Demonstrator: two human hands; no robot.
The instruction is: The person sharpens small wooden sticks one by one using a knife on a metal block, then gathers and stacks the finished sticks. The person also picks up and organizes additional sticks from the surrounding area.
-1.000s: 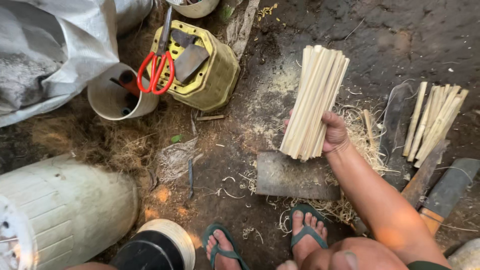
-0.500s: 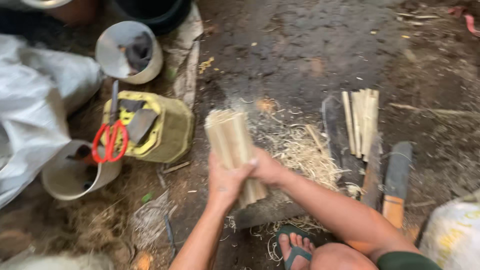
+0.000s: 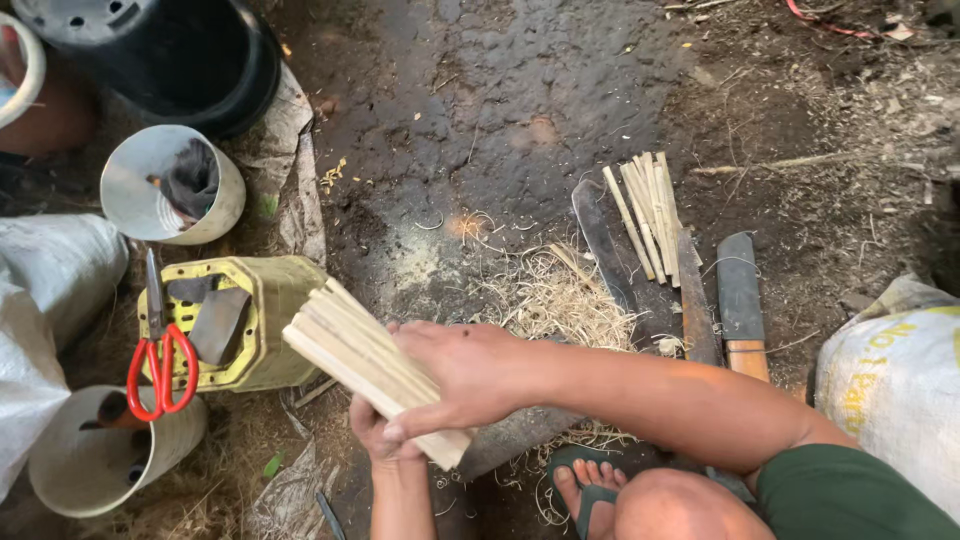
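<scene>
We grip the bundle of bamboo splints (image 3: 375,372) in both hands: right hand (image 3: 470,375) closed over its top, left hand (image 3: 385,435) cupped beneath. It sits at five o'clock from the yellow container (image 3: 262,310). Evening its ends seems the step in hand; squaring them needs a firm, level hold.

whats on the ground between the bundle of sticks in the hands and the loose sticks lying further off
In the head view, a heap of pale shavings and a dark blade lie between the held bundle of sticks and the loose sticks.
</scene>
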